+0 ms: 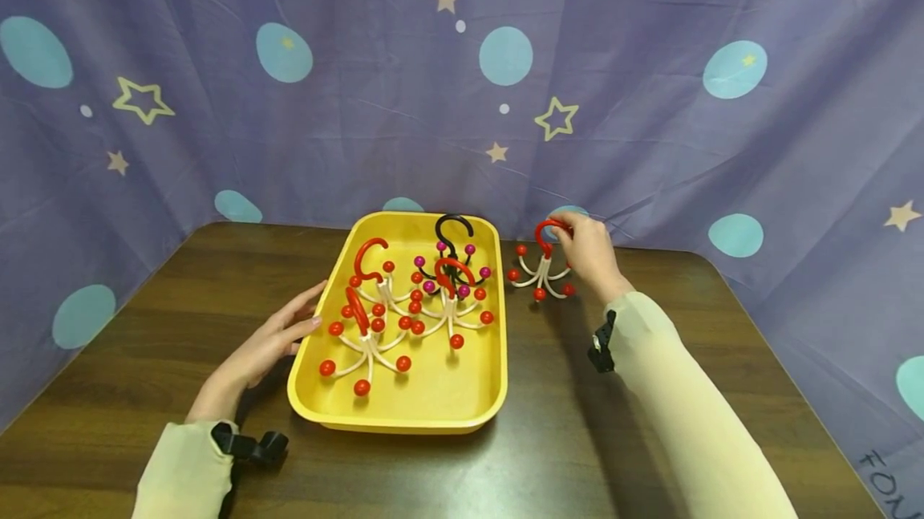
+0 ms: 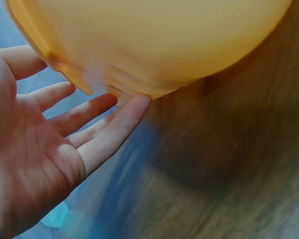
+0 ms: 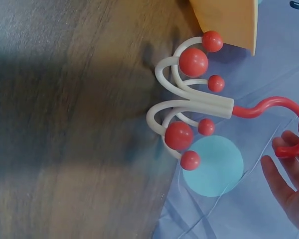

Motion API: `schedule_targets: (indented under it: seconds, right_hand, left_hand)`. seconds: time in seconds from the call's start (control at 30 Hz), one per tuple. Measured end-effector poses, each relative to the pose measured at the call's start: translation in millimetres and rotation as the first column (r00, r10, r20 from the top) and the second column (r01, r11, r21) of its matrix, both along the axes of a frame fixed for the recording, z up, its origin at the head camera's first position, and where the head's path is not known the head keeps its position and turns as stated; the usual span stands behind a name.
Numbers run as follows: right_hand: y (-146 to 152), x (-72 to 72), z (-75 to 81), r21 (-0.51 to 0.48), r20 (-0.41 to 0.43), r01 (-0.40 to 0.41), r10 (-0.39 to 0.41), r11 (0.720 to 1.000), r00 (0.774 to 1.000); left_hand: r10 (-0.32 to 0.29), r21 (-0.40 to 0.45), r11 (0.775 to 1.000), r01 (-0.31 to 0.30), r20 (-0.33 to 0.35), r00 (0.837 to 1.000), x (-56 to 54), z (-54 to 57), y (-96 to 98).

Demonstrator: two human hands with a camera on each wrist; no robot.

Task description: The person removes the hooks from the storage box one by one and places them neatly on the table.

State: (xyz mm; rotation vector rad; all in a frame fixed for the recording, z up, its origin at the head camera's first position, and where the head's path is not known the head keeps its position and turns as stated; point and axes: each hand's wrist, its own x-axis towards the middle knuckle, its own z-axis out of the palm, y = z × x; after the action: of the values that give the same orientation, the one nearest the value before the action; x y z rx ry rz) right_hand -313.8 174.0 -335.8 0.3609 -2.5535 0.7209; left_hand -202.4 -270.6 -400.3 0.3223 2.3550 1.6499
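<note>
My right hand (image 1: 592, 254) pinches the red hook of a claw-shaped hanger (image 1: 545, 270) with curved white arms and red ball tips. In the right wrist view this hanger (image 3: 209, 105) is close to the wooden table; whether it touches the tabletop I cannot tell. Fingers extended, my left hand (image 1: 263, 342) rests against the left side of a yellow tray (image 1: 433, 399). Inside the tray lie several like hangers: red-hooked ones at the front left (image 1: 370, 346), left (image 1: 385, 290) and right (image 1: 449, 309), and a black one (image 1: 452, 253) with magenta balls at the back.
The tray stands on a dark wooden table (image 1: 577, 439). A purple curtain (image 1: 404, 102) with stars and blue ovals hangs right behind the table's back edge and around its sides. Each wrist wears a black strap mount (image 1: 602, 342).
</note>
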Motion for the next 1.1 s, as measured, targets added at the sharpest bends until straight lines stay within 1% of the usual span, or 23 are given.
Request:
schedule_targets:
  seconds: [0.17, 0.3, 0.43, 0.67, 0.87, 0.97, 1.1]
  right_hand:
    - [-1.4, 1.9, 6.6, 0.000, -0.023, -0.028, 0.028, 1.000, 0.999]
    - [-8.7, 7.6, 14.0, 0.007, -0.040, -0.056, 0.056, 0.998, 0.998]
    - [-23.7, 18.0, 19.6, 0.012, -0.064, -0.124, 0.124, 0.992, 0.990]
    - [-52.9, 36.1, 22.1, -0.013, -0.093, -0.261, 0.258, 0.965, 0.962]
    - [-71.3, 46.8, 22.7, -0.051, -0.040, -0.363, 0.361, 0.930, 0.932]
    - [-78.6, 50.7, 21.4, -0.047, -0.001, -0.396, 0.396, 0.917, 0.918]
    - [-87.4, 55.7, 19.5, -0.070, 0.047, -0.438, 0.441, 0.896, 0.896]
  left_hand:
    - [-0.004, 0.011, 1.000, 0.004, -0.002, 1.000, 0.2, -0.8, 0.1]
    - [-0.005, 0.008, 1.000, 0.005, -0.005, 1.000, 0.9, -1.0, -0.5]
    - [-0.002, 0.001, 1.000, 0.002, -0.009, 1.000, 1.2, -0.7, -1.0]
    - [-0.003, -0.004, 1.000, 0.003, -0.007, 1.000, 0.7, -0.5, 0.3]
    - [0.005, -0.008, 1.000, -0.005, 0.002, 1.000, 0.1, -0.9, 0.9]
    - [0.011, -0.005, 1.000, -0.011, 0.007, 1.000, -0.3, -1.2, 1.3]
    - [0.019, -0.005, 1.000, -0.019, 0.014, 1.000, 0.8, -0.4, 1.4]
